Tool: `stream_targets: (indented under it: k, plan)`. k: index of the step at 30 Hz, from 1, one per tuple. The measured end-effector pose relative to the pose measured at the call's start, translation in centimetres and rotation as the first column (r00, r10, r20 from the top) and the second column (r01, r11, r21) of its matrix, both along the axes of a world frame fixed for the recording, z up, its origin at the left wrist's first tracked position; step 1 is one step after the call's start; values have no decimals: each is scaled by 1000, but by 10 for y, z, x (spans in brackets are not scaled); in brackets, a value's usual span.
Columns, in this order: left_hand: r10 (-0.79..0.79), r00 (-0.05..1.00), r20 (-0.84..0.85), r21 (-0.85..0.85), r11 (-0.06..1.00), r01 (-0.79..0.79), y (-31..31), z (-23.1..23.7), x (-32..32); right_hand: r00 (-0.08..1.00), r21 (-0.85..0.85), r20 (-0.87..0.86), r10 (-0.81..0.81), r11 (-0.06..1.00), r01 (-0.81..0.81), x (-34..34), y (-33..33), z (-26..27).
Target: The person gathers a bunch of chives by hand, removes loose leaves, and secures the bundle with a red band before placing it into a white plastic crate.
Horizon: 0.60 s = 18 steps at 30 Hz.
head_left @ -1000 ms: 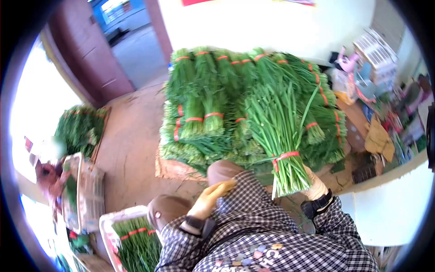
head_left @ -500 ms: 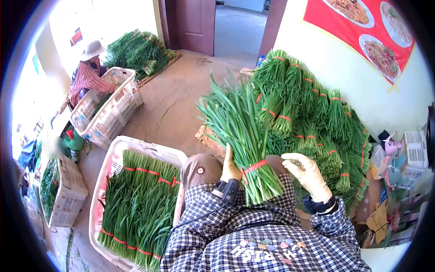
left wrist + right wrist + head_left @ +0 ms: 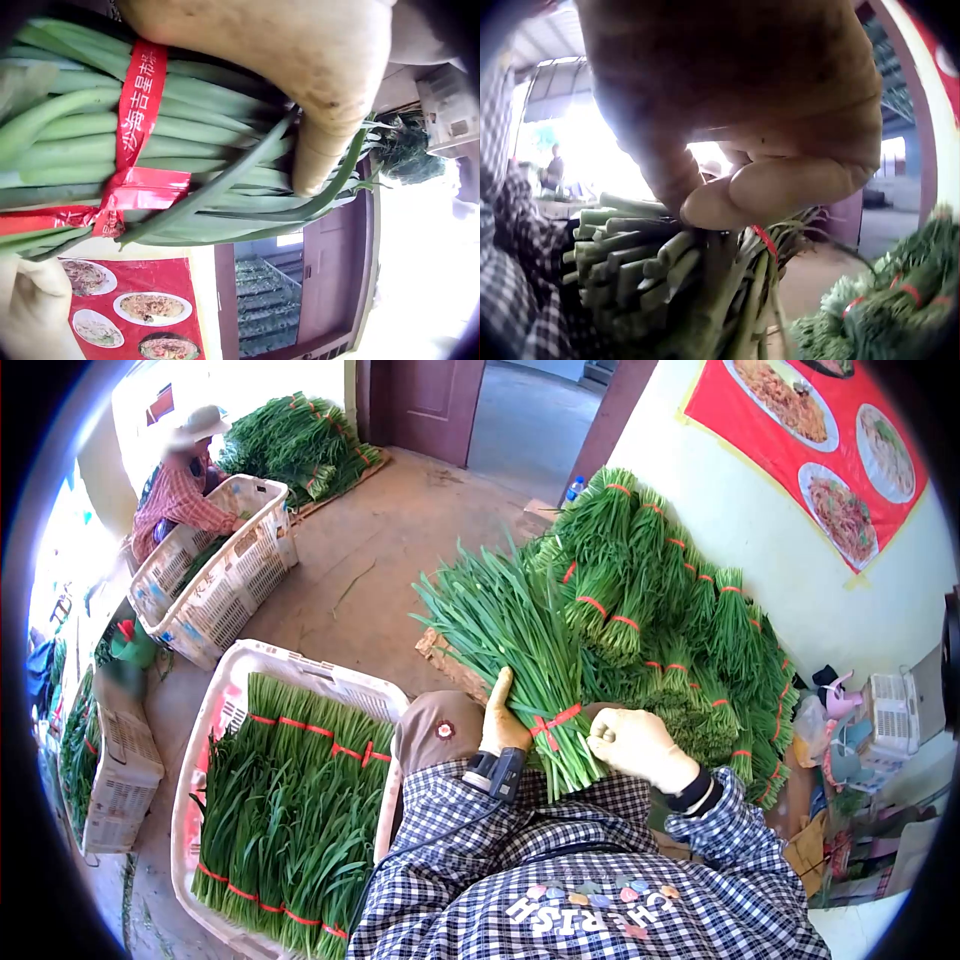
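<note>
A bunch of garlic chives, tied with red printed tape, is held slanting above the lap, leaves toward the upper left. My left hand grips it above the tape from the left; in the left wrist view its thumb curls over the stalks, while the other fingers are mostly hidden. At the cut ends is my right hand, fingers bent. Seen from the right wrist, its thumb and fingertips pinch at the stem ends. Both hands wear pale gloves.
A pink-white crate of tied chives stands left of my knees. Beyond the bunch rises a pile of tied chives against the wall. A person in a hat sits behind another crate. A doorway lies behind.
The bunch passed from the right hand to the left, which earlier lay at the lap. Half a second ago the right hand was apart from it; now it is at the stem ends. The view turned left.
</note>
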<state>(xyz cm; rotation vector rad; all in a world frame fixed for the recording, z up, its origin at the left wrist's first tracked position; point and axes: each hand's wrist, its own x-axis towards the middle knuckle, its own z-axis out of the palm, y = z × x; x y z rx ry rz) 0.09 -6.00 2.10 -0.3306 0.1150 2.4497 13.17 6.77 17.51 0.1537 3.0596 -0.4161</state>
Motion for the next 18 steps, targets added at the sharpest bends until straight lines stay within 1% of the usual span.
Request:
stream_targets:
  k: [1,2,3,4,6,7,8,10,11,12,13,14,15,16,18]
  plan:
    - [-7,1000,-1,6,1000,7,0,-2,0,988,-194,135,-72,976,97,-1,7,2]
    - [-15,1000,-4,10,1000,15,0,-4,-1,954,-365,277,-114,906,215,0,14,3]
    - [-9,1000,-27,-5,1000,9,3,-12,-2,935,-426,335,-113,867,257,6,19,5]
    - [-14,1000,-24,-8,1000,14,3,-12,-2,931,-389,349,-110,887,251,14,19,14]
    - [-23,1000,1,-43,999,23,3,-9,0,934,-299,356,-17,945,131,48,39,17]
    - [-16,1000,4,-53,998,16,2,-5,0,928,-324,372,-32,932,162,70,47,23]
    - [-49,999,-5,-43,998,49,0,-3,-2,920,-348,388,-47,917,193,94,57,26]
    - [-20,999,-27,-105,994,17,3,-9,-4,783,-368,606,-142,822,434,147,88,20]
    - [-26,999,-27,-107,994,23,2,-11,-4,781,-212,590,-204,895,394,178,102,9]
    - [-31,999,-40,-95,995,27,3,-12,-3,783,-41,562,-266,937,348,199,109,0]
    - [-32,998,-52,-79,996,28,6,-13,-4,710,255,606,-359,933,255,202,100,6]
    - [-25,998,-61,-105,994,18,8,-14,-3,840,292,427,-336,930,224,205,96,1]
    - [-32,998,-50,-134,991,25,9,-14,-1,938,90,198,-283,959,270,193,85,1]
    - [-42,998,-42,-168,985,34,9,-12,1,962,-121,-59,-267,958,258,167,70,1]
    - [-61,997,-42,-195,979,52,10,-11,6,976,-91,-153,-153,986,140,106,18,39]
